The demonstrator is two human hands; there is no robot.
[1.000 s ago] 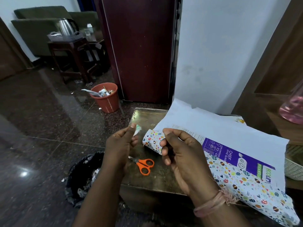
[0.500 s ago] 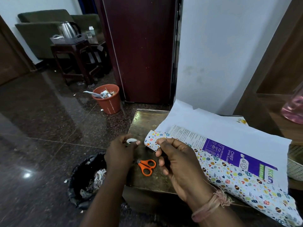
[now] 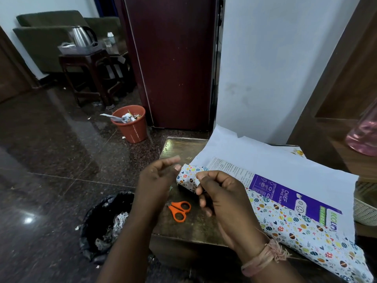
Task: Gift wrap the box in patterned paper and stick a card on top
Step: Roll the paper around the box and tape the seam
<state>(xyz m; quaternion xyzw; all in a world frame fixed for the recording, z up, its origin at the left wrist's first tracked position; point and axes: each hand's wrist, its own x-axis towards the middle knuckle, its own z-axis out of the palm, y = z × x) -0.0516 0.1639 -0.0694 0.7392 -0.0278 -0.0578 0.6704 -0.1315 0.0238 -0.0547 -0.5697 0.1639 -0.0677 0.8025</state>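
A long box with a purple printed face lies on the small brown table. Patterned paper covers its near side and left end. The paper's white underside stands up behind the box. My right hand is curled at the box's left end, forefinger and thumb pinching at the paper-covered corner. Whether tape is between them is unclear. My left hand hovers just left of that end with relaxed fingers and holds nothing.
Orange scissors lie on the table below my hands. A black bin bag with scraps sits on the floor at the left. Farther back are an orange bin and a stool with a kettle. A white basket is at the right edge.
My left hand held a small white scrap, dipped toward the black bin bag, and is now raised beside the box end with nothing in it. My right hand stayed at the box end.
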